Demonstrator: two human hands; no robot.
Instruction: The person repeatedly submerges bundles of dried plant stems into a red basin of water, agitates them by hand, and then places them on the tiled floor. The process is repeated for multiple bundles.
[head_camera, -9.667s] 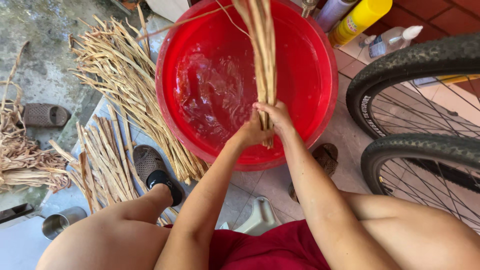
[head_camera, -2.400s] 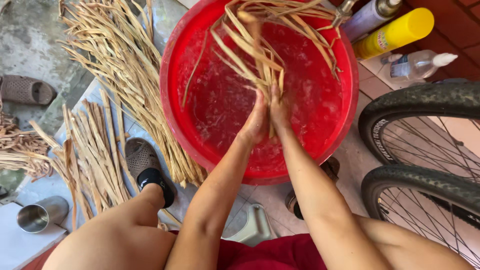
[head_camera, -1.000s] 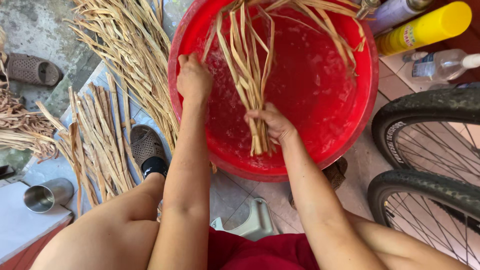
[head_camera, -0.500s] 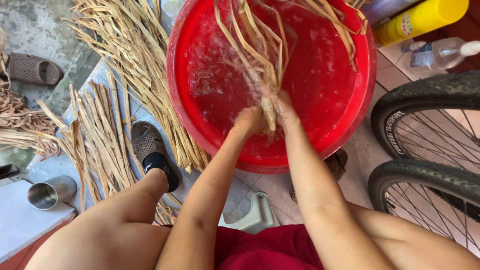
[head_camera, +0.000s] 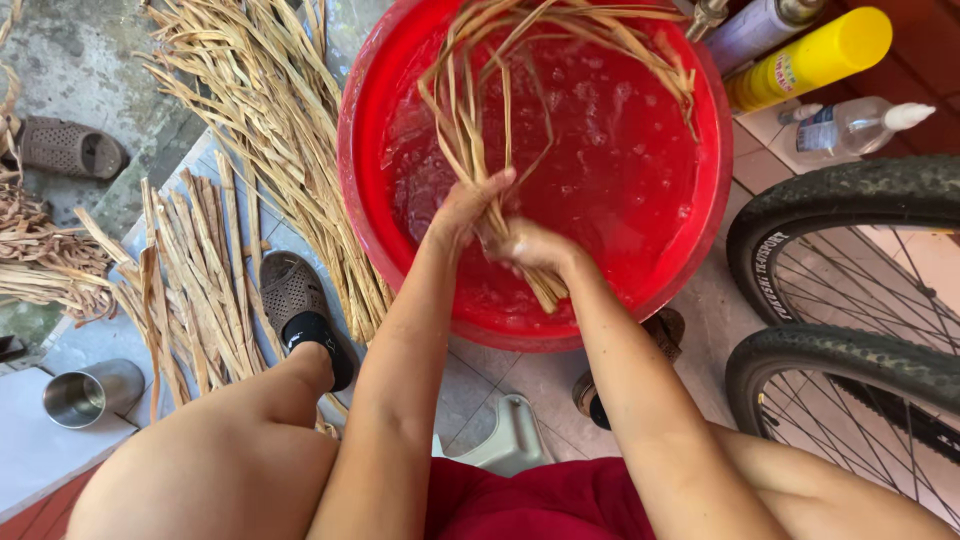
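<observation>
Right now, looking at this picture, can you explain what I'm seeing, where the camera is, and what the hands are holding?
The camera sits on a person's head, looking down at their own arms and knees. Both hands, the left hand and the right hand, grip one bundle of wet straw-coloured strips over a red basin of water. More dry strips lie on the ground to the left, beside a metal cup and a dark sandal on the person's foot. On the right are two bicycle tyres, a yellow can and a clear bottle.
</observation>
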